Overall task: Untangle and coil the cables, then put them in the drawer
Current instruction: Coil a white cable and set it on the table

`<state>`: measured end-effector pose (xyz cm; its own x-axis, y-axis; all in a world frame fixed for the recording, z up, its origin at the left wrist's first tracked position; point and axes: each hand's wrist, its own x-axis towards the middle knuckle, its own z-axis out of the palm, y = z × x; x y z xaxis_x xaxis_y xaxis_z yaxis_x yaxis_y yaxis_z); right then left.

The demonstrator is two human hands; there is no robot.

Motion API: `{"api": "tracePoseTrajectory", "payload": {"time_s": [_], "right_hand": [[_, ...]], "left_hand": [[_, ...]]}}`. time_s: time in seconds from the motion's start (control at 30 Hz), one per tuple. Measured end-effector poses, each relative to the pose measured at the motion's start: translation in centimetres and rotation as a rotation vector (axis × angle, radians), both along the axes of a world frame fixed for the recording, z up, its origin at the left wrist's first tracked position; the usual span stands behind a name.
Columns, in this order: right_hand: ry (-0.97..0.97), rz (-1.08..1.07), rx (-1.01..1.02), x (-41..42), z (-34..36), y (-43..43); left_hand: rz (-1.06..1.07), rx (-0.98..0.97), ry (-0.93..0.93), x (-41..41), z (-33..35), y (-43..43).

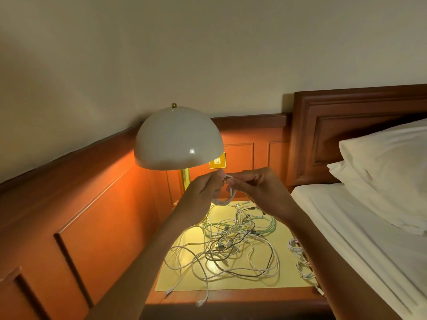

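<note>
Glossy dome lampshade (178, 139) on polished brass stem (185, 181); varnished wood panelling (92, 204); smooth white cloth pillow (388, 172).

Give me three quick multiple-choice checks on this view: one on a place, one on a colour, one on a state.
1. Where does the cable tangle lie?
A) on the floor
B) on a chair
C) on the nightstand top

2. Besides white and dark cables, the tangle holds a cable of which colour?
A) mint green
B) red
C) blue

3. How is the white cable near the lamp?
A) lying flat
B) held in loops by the left hand and right hand
C) plugged into the wall

Answers: 1 C, the tangle spreads over the yellow top. 2 A, the green cable loops at its far side. 3 B, both hands pinch the loops in the air.
</note>
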<state>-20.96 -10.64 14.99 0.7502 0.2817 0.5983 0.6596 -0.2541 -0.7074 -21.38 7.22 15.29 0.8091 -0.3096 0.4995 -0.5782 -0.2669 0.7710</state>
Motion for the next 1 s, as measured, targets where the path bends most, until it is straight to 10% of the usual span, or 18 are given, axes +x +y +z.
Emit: {"api": "tracePoseTrajectory", "payload": {"time_s": [0.17, 0.4, 1.0], "right_hand": [[-0.06, -0.012, -0.077, 0.4, 0.4, -1.5], [0.071, 0.036, 0.366, 1.1, -2.2, 1.1], [0.525, 0.101, 0.24, 0.4, -1.9, 2.6]], "left_hand": [[-0.065, -0.027, 0.081, -0.2, -1.1, 0.3], [-0.039, -0.086, 0.039, -1.0, -0.1, -0.8], [0.31, 0.221, -0.218, 0.6, -1.0, 1.2]]}}
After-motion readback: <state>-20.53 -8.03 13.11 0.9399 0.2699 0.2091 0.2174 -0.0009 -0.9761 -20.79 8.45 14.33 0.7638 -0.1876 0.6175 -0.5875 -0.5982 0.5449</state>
